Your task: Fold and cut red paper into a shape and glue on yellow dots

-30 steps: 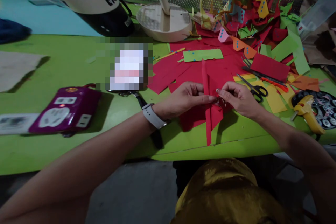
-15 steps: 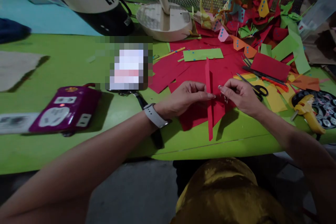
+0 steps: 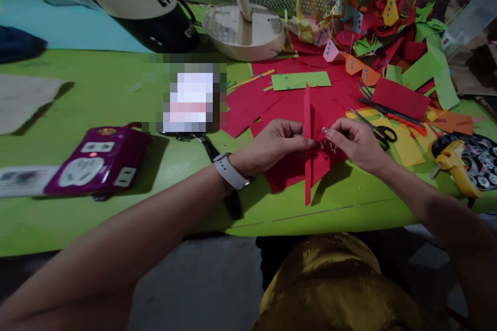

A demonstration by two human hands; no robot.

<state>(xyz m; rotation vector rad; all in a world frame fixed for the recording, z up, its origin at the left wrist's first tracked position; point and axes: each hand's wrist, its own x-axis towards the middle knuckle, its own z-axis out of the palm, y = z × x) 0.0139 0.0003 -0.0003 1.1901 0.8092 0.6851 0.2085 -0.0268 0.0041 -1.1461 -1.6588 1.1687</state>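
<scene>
My left hand (image 3: pixel 274 146), with a pale watch strap (image 3: pixel 230 170) on its wrist, pinches a folded red paper (image 3: pixel 308 178) near its middle. The paper stands up on edge, its narrow side towards me, and its right flap partly shows. Just right of it, my right hand (image 3: pixel 355 144) is closed, thumb against the curled fingers. Small shiny bits show at its fingertips; I cannot make out what they are. Red paper sheets (image 3: pixel 248 114) lie beneath, with a green paper strip (image 3: pixel 301 80) on top of them.
Scissors (image 3: pixel 384 134) and a yellow hot glue gun (image 3: pixel 452 168) lie to the right. Cut paper garlands (image 3: pixel 359 62) are heaped behind. On the left are a purple power socket box (image 3: pixel 99 160), a phone (image 3: pixel 190 103) with a blurred screen and a black flask (image 3: pixel 155 15).
The red paper's lower end has swung slightly left and up. Both hands stay almost in the same place.
</scene>
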